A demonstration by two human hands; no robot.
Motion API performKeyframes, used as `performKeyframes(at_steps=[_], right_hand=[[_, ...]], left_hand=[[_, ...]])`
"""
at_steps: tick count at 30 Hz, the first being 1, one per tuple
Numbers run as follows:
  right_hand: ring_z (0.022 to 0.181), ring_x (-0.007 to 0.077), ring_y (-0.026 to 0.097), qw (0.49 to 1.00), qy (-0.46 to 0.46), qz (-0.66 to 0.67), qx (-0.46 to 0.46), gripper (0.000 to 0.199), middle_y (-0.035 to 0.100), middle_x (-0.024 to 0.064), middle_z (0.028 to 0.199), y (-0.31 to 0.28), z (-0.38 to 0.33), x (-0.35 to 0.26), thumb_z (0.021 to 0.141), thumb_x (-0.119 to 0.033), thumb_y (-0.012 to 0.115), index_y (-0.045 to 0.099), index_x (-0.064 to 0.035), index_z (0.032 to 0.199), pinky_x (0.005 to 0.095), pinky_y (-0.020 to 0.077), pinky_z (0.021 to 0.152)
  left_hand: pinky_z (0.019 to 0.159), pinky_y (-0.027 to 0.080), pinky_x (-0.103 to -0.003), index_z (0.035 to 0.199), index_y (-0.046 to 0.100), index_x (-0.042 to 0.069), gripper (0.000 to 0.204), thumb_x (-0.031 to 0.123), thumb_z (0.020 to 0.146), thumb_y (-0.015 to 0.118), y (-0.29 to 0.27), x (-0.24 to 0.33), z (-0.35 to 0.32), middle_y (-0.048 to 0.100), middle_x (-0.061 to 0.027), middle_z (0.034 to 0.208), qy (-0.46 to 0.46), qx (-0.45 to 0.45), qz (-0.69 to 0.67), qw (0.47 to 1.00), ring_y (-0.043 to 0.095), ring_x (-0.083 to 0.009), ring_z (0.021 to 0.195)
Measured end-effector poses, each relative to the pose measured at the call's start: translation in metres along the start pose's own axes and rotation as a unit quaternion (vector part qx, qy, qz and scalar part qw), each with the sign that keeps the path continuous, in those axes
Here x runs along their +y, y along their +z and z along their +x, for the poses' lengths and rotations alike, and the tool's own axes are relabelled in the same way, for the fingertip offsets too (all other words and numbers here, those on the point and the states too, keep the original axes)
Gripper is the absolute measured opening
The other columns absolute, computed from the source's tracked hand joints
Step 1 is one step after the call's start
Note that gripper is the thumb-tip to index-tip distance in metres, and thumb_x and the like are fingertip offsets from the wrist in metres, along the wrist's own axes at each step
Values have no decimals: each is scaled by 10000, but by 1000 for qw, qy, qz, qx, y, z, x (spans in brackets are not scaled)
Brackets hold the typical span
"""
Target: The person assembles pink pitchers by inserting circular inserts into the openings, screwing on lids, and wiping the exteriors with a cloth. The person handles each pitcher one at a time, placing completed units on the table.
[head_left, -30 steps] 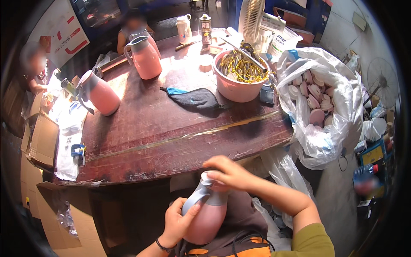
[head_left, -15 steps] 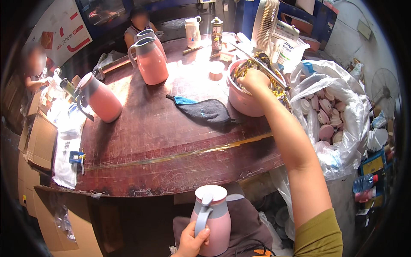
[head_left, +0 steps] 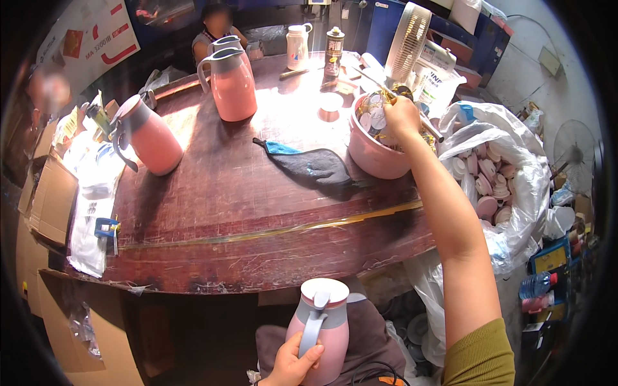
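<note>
A pink vacuum jug [head_left: 331,347] with a grey collar, grey handle and white lid stands upright on my lap. My left hand [head_left: 293,361] is closed round its handle. Over the table, my right hand [head_left: 405,120] is at a pink bucket [head_left: 376,158] filled with round tags [head_left: 372,120] on golden strings. Its fingers are pinched together, with golden strings at the fingertips; any tag hanging from them is hidden. A grey and blue cloth mitt [head_left: 315,166] lies left of the bucket.
Coral jugs [head_left: 153,145] stand on the table [head_left: 212,206], with a spray can [head_left: 333,55] and a white bottle [head_left: 297,48] behind. A plastic sack [head_left: 524,199] of pink and white lids is at right. Cardboard boxes [head_left: 55,202] are at left. A person [head_left: 209,38] sits opposite.
My right hand has risen from inside the bucket toward its rim, uncovering round tags. My left hand keeps the jug's handle. The view has shifted slightly.
</note>
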State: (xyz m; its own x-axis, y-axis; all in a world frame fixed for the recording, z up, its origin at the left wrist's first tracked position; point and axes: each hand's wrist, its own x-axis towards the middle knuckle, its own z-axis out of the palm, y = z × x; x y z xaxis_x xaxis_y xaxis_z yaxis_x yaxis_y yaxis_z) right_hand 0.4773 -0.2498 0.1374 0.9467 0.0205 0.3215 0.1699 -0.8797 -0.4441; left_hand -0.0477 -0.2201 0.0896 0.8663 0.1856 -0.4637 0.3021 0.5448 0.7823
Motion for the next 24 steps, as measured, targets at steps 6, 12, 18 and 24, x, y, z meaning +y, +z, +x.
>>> performKeyframes(at_steps=[6, 12, 18, 24], right_hand=[[941, 385, 670, 996, -59, 5, 65, 207, 687, 226, 974, -36, -15, -23, 908, -202, 512, 598, -37, 1000, 474, 530, 819], [955, 385, 667, 991, 9, 92, 92, 309, 682, 240, 995, -59, 25, 1, 869, -275, 612, 664, 1, 998, 447, 523, 854], [761, 278, 696, 925, 98, 366, -3, 256, 697, 176, 871, -88, 45, 19, 808, -186, 718, 680, 31, 937, 370, 547, 655], [587, 145, 610, 805, 79, 551, -204, 121, 638, 68, 759, -98, -49, 30, 853, -122, 693, 629, -36, 912, 306, 507, 476]], left_hand=[[515, 439, -229, 1048, 586, 44, 202, 188, 914, 632, -3, -14, 4, 588, -10, 686, 30, 27, 3, 999, 544, -91, 560], [569, 435, -245, 985, 520, 14, 206, 208, 963, 586, -6, -19, 3, 517, -41, 732, 61, -9, -11, 998, 501, -112, 619], [546, 428, -237, 972, 539, 21, 184, 190, 953, 611, -5, -19, -1, 536, -18, 725, 93, 3, -37, 995, 511, -94, 595], [532, 420, -258, 915, 502, 29, 212, 215, 925, 603, 5, -20, -17, 487, -38, 653, 123, 76, -24, 989, 478, -124, 550]])
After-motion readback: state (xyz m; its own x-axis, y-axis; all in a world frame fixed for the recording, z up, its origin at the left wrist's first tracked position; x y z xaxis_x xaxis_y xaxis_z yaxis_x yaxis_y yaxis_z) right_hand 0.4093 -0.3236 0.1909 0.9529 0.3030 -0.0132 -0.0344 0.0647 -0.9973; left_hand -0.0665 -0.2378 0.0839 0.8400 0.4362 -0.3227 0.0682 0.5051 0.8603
